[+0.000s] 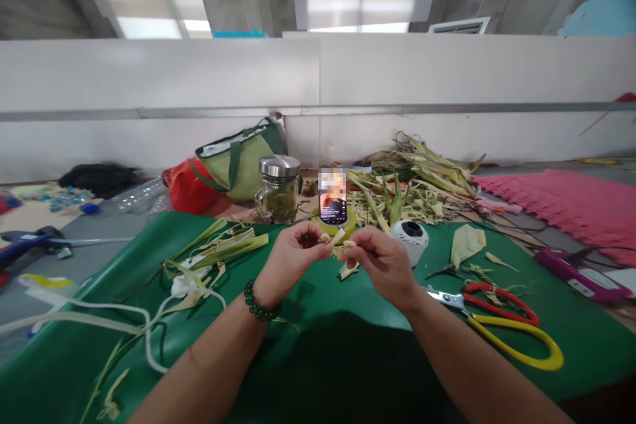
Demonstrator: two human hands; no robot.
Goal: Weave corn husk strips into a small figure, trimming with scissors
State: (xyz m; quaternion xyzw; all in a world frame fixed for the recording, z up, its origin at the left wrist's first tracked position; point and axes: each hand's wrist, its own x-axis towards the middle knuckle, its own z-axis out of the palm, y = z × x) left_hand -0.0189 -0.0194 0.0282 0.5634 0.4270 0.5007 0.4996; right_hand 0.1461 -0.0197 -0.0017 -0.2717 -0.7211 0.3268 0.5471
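Note:
Above the green mat (342, 344), my two hands come close together at the middle. Thumb and fingers of my left hand (293, 258) are pinched on a small pale piece of corn husk (338, 236). My right hand (380, 262) is also closed in a pinch at the husk's right side, its fingertips on a pale bit. Just beyond the hands a phone (332, 197) stands upright with its screen lit, by a yellow-green roll (346, 224). A white spool (410, 244) is beside my right hand. Another husk scrap (349, 271) lies below the fingers.
Scissors (470, 311) with red and yellow handles lie right of my right forearm, near a flat husk (467, 245). Husk strips (223, 252) and a white cord (149, 338) are on the left. Behind stand a lidded glass jar (279, 195), a green bag (243, 159) and a husk pile (422, 165).

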